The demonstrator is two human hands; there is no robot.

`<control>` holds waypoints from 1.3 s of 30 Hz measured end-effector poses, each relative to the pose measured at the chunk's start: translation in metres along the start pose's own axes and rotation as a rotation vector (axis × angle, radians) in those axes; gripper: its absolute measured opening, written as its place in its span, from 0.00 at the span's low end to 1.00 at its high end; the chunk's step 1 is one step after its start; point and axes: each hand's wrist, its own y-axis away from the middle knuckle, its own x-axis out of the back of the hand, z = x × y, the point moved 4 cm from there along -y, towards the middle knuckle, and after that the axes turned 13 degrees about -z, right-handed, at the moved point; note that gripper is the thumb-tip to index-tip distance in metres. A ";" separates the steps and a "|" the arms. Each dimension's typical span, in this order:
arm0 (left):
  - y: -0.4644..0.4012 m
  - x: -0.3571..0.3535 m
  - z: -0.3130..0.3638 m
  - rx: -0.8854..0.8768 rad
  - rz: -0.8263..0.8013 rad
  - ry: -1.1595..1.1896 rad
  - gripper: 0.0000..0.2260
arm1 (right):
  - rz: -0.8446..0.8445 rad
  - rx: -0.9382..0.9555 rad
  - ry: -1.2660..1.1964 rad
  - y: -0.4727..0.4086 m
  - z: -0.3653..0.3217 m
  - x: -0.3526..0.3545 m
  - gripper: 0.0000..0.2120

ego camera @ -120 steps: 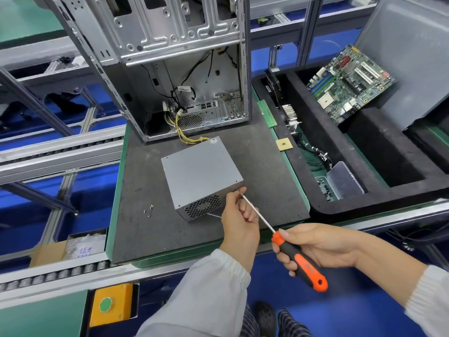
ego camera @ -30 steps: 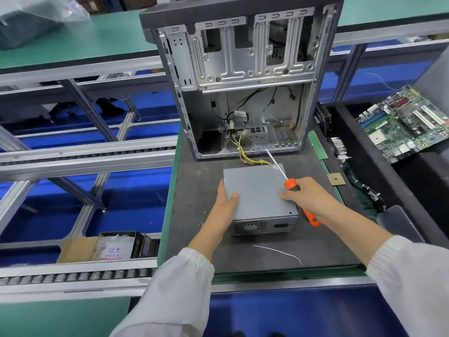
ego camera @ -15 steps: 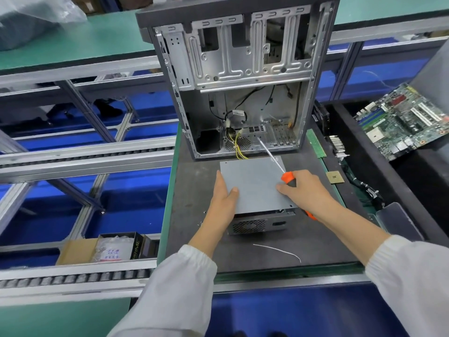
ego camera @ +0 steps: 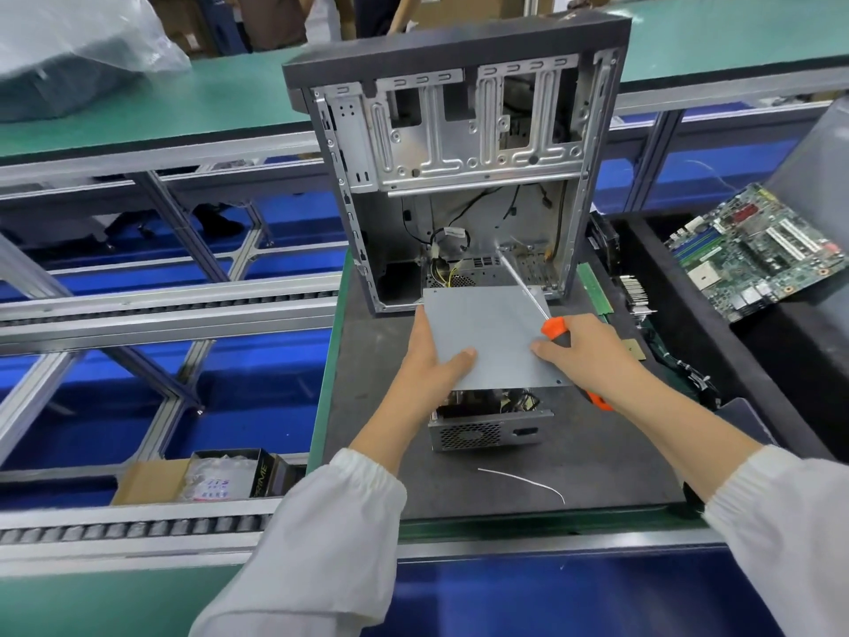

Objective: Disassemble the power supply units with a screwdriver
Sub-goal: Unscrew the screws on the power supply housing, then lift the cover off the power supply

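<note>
Lifting clear, the flat grey metal cover [ego camera: 487, 337] is pinched by left hand [ego camera: 432, 360] and right hand [ego camera: 583, 351], which also grips the orange-handled screwdriver [ego camera: 553, 326]; below the fingers, the grey perforated power supply base [ego camera: 487, 429] is left to strip.

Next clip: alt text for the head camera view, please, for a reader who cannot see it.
Both hands lift the grey metal cover off a power supply on a dark mat; the left hand grips its left edge, the right hand holds its right edge together with an orange screwdriver. An open computer case stands behind.
</note>
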 end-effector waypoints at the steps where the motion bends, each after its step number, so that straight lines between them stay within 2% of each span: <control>1: 0.001 0.001 0.007 -0.037 -0.038 -0.039 0.34 | 0.020 0.022 0.008 0.002 -0.003 0.004 0.16; 3: 0.003 0.004 0.020 -0.091 -0.179 -0.135 0.43 | 0.049 0.059 -0.007 0.006 -0.007 0.015 0.10; 5: 0.003 0.010 0.029 -0.092 -0.300 -0.313 0.56 | 0.075 0.087 -0.038 0.008 -0.012 0.027 0.12; 7: 0.005 0.017 0.035 -0.056 -0.267 -0.563 0.60 | 0.071 0.113 -0.058 0.009 -0.018 0.038 0.12; 9: 0.003 0.021 0.044 -0.143 -0.151 -0.620 0.50 | 0.073 0.143 -0.041 0.010 -0.025 0.046 0.12; 11: 0.000 0.027 0.052 -0.222 -0.011 -0.496 0.35 | 0.102 0.161 -0.048 0.010 -0.030 0.053 0.11; 14: -0.012 0.054 0.049 -0.093 0.289 -0.259 0.19 | 0.065 0.223 -0.193 0.009 -0.034 0.055 0.13; 16: -0.019 0.065 0.046 -0.033 0.349 -0.163 0.18 | 0.012 0.272 -0.275 0.010 -0.037 0.051 0.09; 18: -0.026 0.072 0.046 0.006 0.346 -0.139 0.18 | 0.036 0.333 -0.248 0.013 -0.040 0.050 0.04; 22: -0.039 0.087 0.043 0.104 0.343 -0.104 0.10 | 0.089 0.477 -0.124 0.015 -0.041 0.056 0.15; 24: -0.047 0.090 0.045 0.150 0.321 -0.063 0.11 | 0.070 0.446 -0.049 0.016 -0.035 0.056 0.22; 26: -0.053 0.087 0.048 0.197 0.277 -0.019 0.11 | 0.114 0.428 -0.054 0.016 -0.031 0.060 0.24; 28: -0.058 0.079 0.051 0.245 0.192 0.074 0.04 | 0.295 0.445 -0.019 0.019 -0.029 0.066 0.19; 30: -0.063 0.066 0.055 0.255 0.086 0.193 0.02 | 0.563 0.424 0.130 0.025 -0.024 0.076 0.09; 32: -0.070 0.053 0.055 0.220 -0.021 0.319 0.09 | 0.770 0.371 0.321 0.030 -0.021 0.083 0.03; 35: -0.085 0.033 0.051 0.160 -0.186 0.431 0.24 | 0.839 0.280 0.391 0.028 -0.005 0.100 0.02; 37: -0.094 0.021 0.046 0.116 -0.231 0.359 0.27 | 0.789 0.196 0.331 0.021 0.013 0.114 0.05; 39: -0.103 0.013 0.037 0.064 -0.240 -0.063 0.23 | 0.738 0.141 0.280 0.013 0.032 0.124 0.13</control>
